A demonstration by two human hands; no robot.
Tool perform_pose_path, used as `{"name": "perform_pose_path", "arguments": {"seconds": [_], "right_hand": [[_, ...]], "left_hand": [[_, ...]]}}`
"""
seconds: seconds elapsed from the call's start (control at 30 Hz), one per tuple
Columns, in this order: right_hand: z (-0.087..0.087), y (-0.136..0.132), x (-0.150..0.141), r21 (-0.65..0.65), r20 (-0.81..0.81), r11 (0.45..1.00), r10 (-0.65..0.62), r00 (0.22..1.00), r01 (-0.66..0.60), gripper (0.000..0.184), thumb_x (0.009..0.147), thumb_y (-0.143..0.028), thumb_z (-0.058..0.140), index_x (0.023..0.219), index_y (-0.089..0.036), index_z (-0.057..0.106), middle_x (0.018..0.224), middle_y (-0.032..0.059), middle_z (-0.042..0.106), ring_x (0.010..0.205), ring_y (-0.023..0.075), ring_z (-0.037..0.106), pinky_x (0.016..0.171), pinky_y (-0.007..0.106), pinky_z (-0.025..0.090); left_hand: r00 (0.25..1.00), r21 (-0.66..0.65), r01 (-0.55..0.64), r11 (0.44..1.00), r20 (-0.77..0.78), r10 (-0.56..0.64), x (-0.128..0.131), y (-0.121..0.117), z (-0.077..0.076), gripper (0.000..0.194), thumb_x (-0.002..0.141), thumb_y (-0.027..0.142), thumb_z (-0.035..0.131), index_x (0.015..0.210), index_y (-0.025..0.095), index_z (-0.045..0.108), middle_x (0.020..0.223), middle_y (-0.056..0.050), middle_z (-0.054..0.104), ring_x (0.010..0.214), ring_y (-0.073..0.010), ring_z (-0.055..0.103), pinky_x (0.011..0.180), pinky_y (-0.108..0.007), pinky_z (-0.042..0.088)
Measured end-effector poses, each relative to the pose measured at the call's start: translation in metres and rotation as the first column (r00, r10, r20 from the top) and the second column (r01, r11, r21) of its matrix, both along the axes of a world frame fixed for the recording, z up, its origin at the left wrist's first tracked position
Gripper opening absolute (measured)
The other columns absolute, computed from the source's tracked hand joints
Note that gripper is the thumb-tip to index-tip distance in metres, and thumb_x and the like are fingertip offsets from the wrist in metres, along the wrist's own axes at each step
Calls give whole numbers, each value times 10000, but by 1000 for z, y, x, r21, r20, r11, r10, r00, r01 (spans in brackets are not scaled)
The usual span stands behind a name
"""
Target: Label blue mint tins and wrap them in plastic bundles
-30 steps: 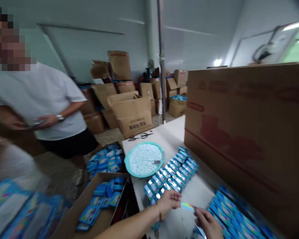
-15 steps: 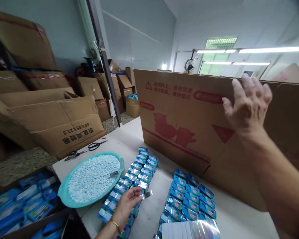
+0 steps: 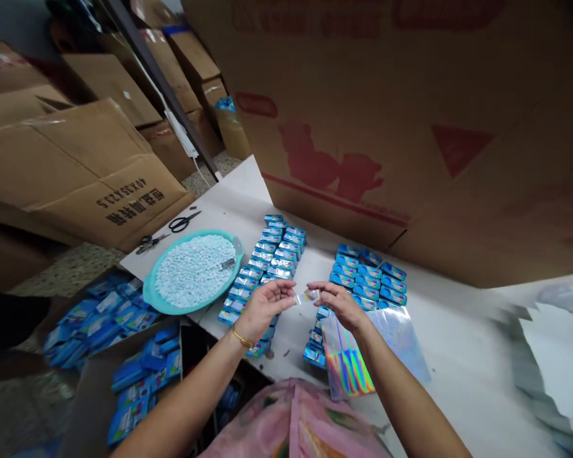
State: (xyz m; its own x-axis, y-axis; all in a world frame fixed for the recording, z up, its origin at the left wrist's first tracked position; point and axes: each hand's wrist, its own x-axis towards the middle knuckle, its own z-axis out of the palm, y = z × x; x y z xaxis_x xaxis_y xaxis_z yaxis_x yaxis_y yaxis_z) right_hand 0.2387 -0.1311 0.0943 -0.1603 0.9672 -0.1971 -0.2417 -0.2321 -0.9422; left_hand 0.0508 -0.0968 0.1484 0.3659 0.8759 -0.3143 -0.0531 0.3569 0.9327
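Between my left hand (image 3: 262, 310) and my right hand (image 3: 342, 304) is a small shiny clear sticker strip (image 3: 307, 296). Each hand pinches one end with thumb and fingertips. A gold bracelet circles my left wrist. Under and beside my left hand run two rows of small blue boxes (image 3: 273, 256), many with shiny strips on top. Behind my right hand stands another block of blue boxes (image 3: 367, 281). Partly covered by my right forearm, a rainbow-glinting sticker sheet (image 3: 348, 366) overlaps the near boxes.
A turquoise basin (image 3: 148, 294) of pale blue and white pellets holds a small metal scoop (image 3: 228, 264). Scissors (image 3: 183, 222) lie behind it. A large printed carton (image 3: 334, 165) stands along the table's far side. Cartons of blue packs (image 3: 146, 381) sit at lower left.
My right hand has come down from the large carton's top edge to the strip held by my left hand. The view has tilted downward.
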Motion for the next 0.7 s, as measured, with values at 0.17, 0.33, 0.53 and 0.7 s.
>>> {"name": "perform_pose_path", "arguments": {"seconds": [0.17, 0.33, 0.53, 0.7], "right_hand": [[0, -3, -5, -62, 37, 983, -173, 984, 175, 200, 604, -339, 681, 633, -153, 613, 513, -34, 533, 479, 71, 447, 487, 205, 343], [-31, -27, 2, -98, 219, 928, -331, 918, 358, 209, 618, -355, 644, 631, -149, 617, 528, -26, 535, 503, 86, 452, 495, 209, 329], [-74, -42, 21, 17, 574, 831, -463, 675, 555, 240, 686, -386, 547, 645, -164, 626, 636, 14, 590, 624, 140, 516, 608, 249, 371], [-85, -13, 36, 215, 845, 879, -386, 369, 426, 251, 762, -334, 470, 674, -174, 642, 708, 44, 595, 693, 153, 510, 642, 252, 348]], "left_hand": [[999, 17, 11, 1000, -44, -10, 1, -1, -17, 364, 576, 244, 700, 906, 143, 585, 777, 0, 592, 753, -99, 540, 746, -246, 427], [994, -5, 25, 1000, -104, -25, 18, 4, -64, 377, 584, 274, 677, 916, 136, 564, 730, 11, 573, 693, -93, 538, 678, -231, 428], [992, -68, 94, 993, -75, -99, 63, 19, -134, 357, 532, 201, 681, 855, 119, 552, 630, 30, 556, 594, -83, 531, 600, -222, 412], [996, -6, 62, 998, -60, -63, 85, 45, -165, 350, 519, 138, 677, 846, 120, 552, 607, 37, 557, 576, -78, 539, 622, -229, 425]]}}
